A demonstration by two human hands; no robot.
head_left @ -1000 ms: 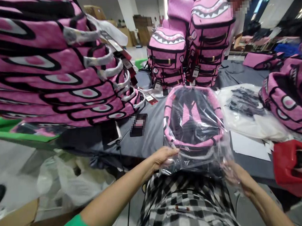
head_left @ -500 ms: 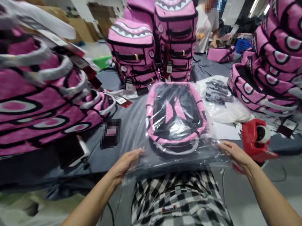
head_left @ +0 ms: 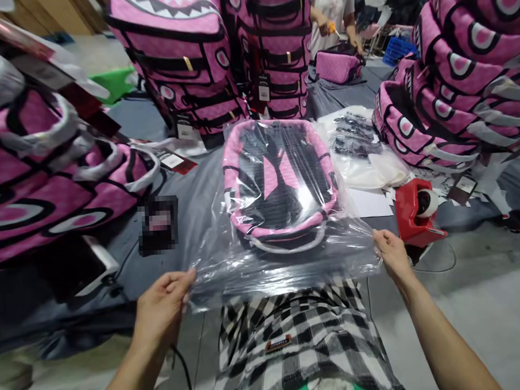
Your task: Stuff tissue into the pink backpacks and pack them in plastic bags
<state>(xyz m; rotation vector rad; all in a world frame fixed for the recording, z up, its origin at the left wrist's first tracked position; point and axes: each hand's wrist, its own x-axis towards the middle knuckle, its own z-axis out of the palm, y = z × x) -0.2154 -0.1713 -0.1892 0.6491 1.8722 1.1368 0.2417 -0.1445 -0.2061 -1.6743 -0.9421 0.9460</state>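
Note:
A pink and black backpack (head_left: 280, 177) lies inside a clear plastic bag (head_left: 263, 275) on the table, its grey-wrapped handle towards me. My left hand (head_left: 164, 305) pinches the bag's near left corner between thumb and fingers. On the opposite side, my right hand (head_left: 392, 255) is closed on the near right edge of the bag. Between both hands the plastic is stretched out flat, over the table's front edge and above my checked apron (head_left: 292, 343).
Stacks of pink bags (head_left: 48, 187) rise at left, behind, and at right (head_left: 458, 94). A red tape dispenser (head_left: 416, 211) stands near my right hand. White plastic bags (head_left: 361, 150) lie behind it. A phone-like dark item (head_left: 158, 225) rests at left. Another person (head_left: 334, 19) works beyond.
My hands have spread wider apart, pulling the plastic taut. My left hand has moved left and slightly nearer to me. The camera view has tilted down and shifted.

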